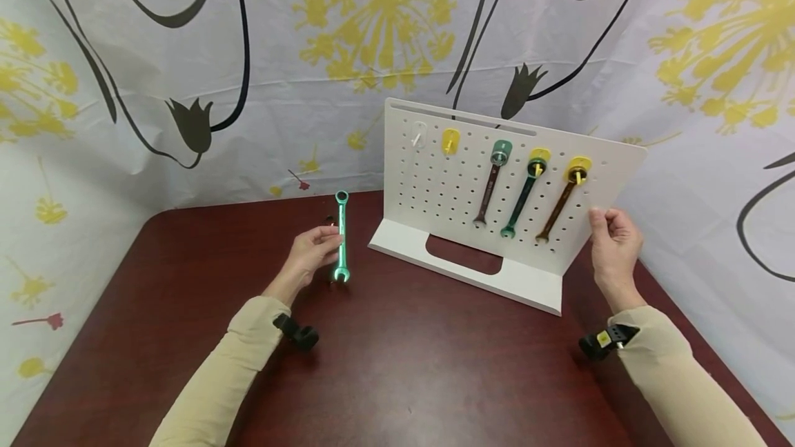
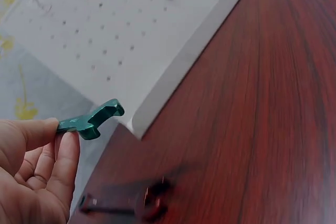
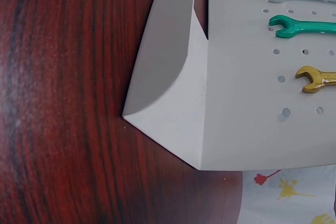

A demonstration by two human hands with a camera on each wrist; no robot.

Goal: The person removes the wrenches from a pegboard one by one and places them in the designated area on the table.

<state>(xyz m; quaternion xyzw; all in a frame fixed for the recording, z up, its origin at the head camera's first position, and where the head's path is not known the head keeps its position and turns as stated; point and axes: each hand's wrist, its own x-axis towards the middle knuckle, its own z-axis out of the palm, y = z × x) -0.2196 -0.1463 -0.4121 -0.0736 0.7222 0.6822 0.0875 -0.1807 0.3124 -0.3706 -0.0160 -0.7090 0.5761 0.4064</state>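
Between thumb and fingers, my left hand (image 1: 308, 252) pinches a green combination wrench (image 1: 341, 243), upright in the head view and left of a white pegboard (image 1: 574, 223). The wrench's open end (image 2: 100, 119) points away from the hand in the left wrist view. Below it on the table is a dark reddish wrench-shaped thing (image 2: 149, 203), blurred. My right hand (image 1: 617, 254) grips the pegboard's right edge; it is out of sight in the right wrist view. Silver (image 1: 488, 195), green (image 1: 520, 205) and gold (image 1: 559, 209) wrenches hang from the board's hooks.
A white hook (image 1: 419, 135) and a yellow hook (image 1: 450, 141) at the board's upper left hold nothing. The board's base (image 1: 528, 288) rests on the dark red table (image 1: 404, 364). Flower-patterned cloth (image 1: 279, 54) stands behind the table and at its sides.
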